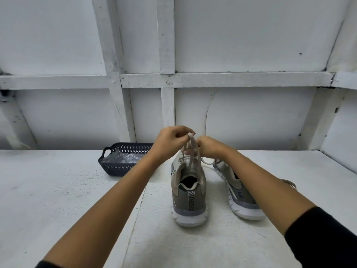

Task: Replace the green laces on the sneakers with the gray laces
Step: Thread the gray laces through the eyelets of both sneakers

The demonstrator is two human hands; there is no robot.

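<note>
Reference item: upright sneaker (189,194), standing on its sole on the white table (58,190), heel toward the camera, opening visible. The gray lace (190,151) rises from the tongue area of this sneaker in two strands that meet above it. The left hand (170,139), directly above the front of the sneaker, has its fingers curled and pinches the top of the lace where the strands join. The right hand (207,147), just right of that point and touching the strands, is also curled; its fingers close on the lace lower down, with one fingertip showing behind the strands, though the exact grip is partly hidden by the hand's own back. A further length of lace trails from the front of the sneaker off to the right, under the right wrist. A second sneaker (239,196) lies just right of the upright one, tilted, its white sole edge turned toward it; the right forearm crosses over it and hides much of its upper. A loose lace (289,183) shows beyond that forearm, farther right. Left of and behind the upright sneaker stands a dark perforated basket (119,167) holding crumpled clear plastic (123,158); the left forearm covers its right end.
</note>
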